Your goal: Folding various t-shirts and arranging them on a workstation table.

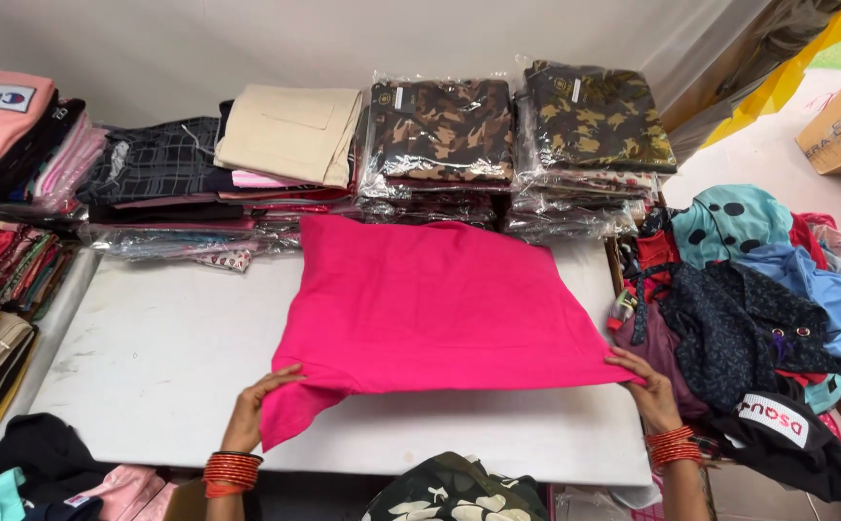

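A bright pink garment [430,309] lies spread flat on the white worktop [150,357], its far edge reaching the stacks at the back and its near edge close to the person. The left hand [251,410] has its fingers closed on the garment's near left corner, which is turned under and hangs slightly toward the worktop's front edge. The right hand [647,381] pinches the near right corner, fingers together on the cloth. Both wrists carry orange-red bangles [232,470]. Beyond the garment stand two piles of camouflage clothing in clear plastic bags [440,135]; to their left sits a folded beige piece [290,130] on top of darker folded clothes. To the right of the garment a loose heap of mixed clothes [758,289] overhangs the worktop's end. In judgement, the cloth is light, soft and limp: it will sag and crease wherever it is unsupported, and will slide easily over the smooth top. The corners and the hem between them look the surest places to grip, taken at two points to keep the panel flat.
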